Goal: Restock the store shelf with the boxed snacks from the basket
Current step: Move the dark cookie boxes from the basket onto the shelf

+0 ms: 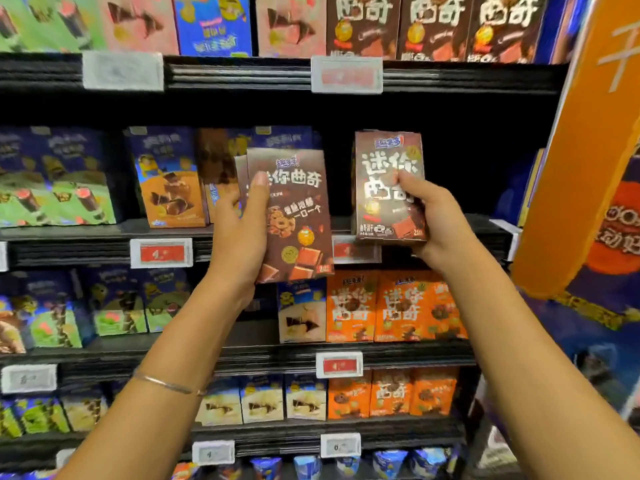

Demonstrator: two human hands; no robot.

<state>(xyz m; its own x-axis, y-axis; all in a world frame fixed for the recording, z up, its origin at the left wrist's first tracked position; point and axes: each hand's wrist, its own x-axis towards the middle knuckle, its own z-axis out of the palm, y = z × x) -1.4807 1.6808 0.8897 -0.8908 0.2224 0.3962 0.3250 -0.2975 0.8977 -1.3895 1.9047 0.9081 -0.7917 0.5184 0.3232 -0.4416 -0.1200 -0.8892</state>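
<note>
- Store aisle, with tiered black shelving [86,244] packed with snack boxes across the whole view; basket not in view.
- Left hand [239,230] is nearest, thumb over the front and fingers behind, gripping a brown cookie box [298,220] held tilted in front of the middle shelf lip. A second box edge shows behind it, so likely two in one grip. Risk: the rear box slides out and drops, since one pinch holds the pair.
- Right hand [429,216] has fingers curled round the lower right side of another brown box [388,150], upright at the mouth of the dark gap [467,161] on the middle shelf. Cannot tell if its base touches the shelf yet.
- Risk: that grip is low and one-sided, so the box may tip forward off the lip if released too early.
- Risk: its base catches the price tag [353,251] just below and knocks it loose.
- Blue boxes [166,174] stand farther left on the same shelf. A crooked push could topple neighbours or leave the face turned.
- Orange boxes [398,306] on the shelf below would take any drop.
</note>
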